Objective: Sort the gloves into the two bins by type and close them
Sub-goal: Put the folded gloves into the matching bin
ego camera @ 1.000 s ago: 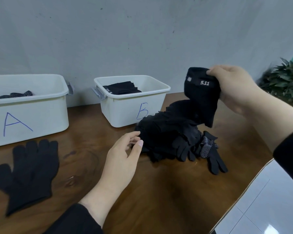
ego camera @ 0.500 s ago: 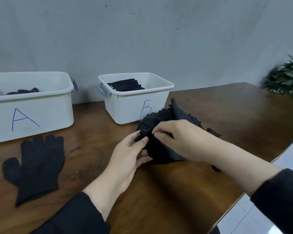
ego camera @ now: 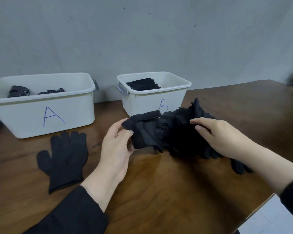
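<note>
My left hand (ego camera: 116, 146) pinching a black glove (ego camera: 145, 132) by its cuff, palm up, my right hand (ego camera: 216, 135) fingers loosely straight, resting on the glove pile (ego camera: 181, 132)

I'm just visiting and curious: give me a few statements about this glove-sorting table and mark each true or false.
1. The left hand grips a black glove at the pile's edge. True.
2. Bin A is empty. False: dotted gloves lie inside.
3. A single knit glove lies flat in front of bin A. True.
4. Both bins have lids on. False: bin A and bin B stand open.
5. The right hand rests on the glove pile. True.
</note>
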`<action>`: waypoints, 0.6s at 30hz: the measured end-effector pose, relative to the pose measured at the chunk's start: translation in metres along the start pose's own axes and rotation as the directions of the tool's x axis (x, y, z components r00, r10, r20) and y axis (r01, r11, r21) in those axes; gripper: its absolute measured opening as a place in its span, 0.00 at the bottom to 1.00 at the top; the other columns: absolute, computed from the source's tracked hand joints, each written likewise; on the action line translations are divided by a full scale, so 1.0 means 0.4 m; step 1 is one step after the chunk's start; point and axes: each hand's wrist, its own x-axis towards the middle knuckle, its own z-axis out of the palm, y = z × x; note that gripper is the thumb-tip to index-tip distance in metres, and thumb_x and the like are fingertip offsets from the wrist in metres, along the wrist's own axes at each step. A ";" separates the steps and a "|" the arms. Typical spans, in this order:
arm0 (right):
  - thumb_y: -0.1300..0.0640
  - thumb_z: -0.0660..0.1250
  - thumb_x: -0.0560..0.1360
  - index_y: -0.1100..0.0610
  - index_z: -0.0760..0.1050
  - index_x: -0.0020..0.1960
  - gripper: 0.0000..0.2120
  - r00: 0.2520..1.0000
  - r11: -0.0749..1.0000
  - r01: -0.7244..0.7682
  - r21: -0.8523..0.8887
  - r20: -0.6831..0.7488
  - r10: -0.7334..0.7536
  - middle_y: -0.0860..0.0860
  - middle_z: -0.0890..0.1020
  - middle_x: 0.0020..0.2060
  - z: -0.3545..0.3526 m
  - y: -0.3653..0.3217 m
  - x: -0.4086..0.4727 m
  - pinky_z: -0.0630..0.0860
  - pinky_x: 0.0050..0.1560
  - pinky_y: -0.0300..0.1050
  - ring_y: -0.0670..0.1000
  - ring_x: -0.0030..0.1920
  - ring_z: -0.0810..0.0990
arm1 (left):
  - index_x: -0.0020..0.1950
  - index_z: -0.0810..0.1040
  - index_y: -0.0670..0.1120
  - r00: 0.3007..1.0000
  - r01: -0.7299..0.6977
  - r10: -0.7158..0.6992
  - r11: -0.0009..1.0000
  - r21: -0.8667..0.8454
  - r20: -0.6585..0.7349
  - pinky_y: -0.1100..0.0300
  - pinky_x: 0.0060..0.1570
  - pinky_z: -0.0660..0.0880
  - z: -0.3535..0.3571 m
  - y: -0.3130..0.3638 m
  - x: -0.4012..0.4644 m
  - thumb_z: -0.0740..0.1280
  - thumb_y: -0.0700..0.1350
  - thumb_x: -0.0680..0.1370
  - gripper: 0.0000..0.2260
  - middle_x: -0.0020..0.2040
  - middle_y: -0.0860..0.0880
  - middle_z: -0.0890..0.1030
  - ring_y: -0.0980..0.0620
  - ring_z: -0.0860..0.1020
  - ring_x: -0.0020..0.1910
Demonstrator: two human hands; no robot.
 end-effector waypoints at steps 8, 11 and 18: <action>0.48 0.63 0.80 0.47 0.79 0.62 0.13 0.952 0.934 0.293 0.202 -0.156 -0.264 0.36 0.79 0.51 0.099 -0.268 -0.021 0.76 0.52 0.36 0.40 0.52 0.79 | 0.72 0.70 0.53 0.982 -0.074 0.146 0.887 0.456 -0.124 0.54 0.41 0.84 -0.133 0.076 -0.013 0.67 0.43 0.81 0.20 0.48 0.48 0.81 0.49 0.85 0.40; 0.42 0.60 0.82 0.42 0.70 0.73 0.20 0.954 0.941 0.292 0.171 0.023 -0.300 0.34 0.73 0.65 0.188 -0.367 -0.040 0.70 0.62 0.31 0.38 0.62 0.75 | 0.61 0.80 0.56 0.954 -0.170 0.291 0.331 0.928 0.071 0.60 0.40 0.80 -0.190 0.091 -0.039 0.63 0.58 0.81 0.13 0.35 0.56 0.81 0.57 0.81 0.33; 0.39 0.60 0.81 0.43 0.68 0.75 0.24 0.958 0.951 0.270 0.150 0.059 -0.281 0.39 0.69 0.68 0.322 -0.390 -0.052 0.70 0.67 0.43 0.43 0.65 0.71 | 0.58 0.81 0.55 0.865 -0.425 0.258 -0.082 0.901 0.431 0.59 0.52 0.75 -0.279 0.097 -0.071 0.62 0.57 0.81 0.13 0.48 0.59 0.76 0.58 0.74 0.49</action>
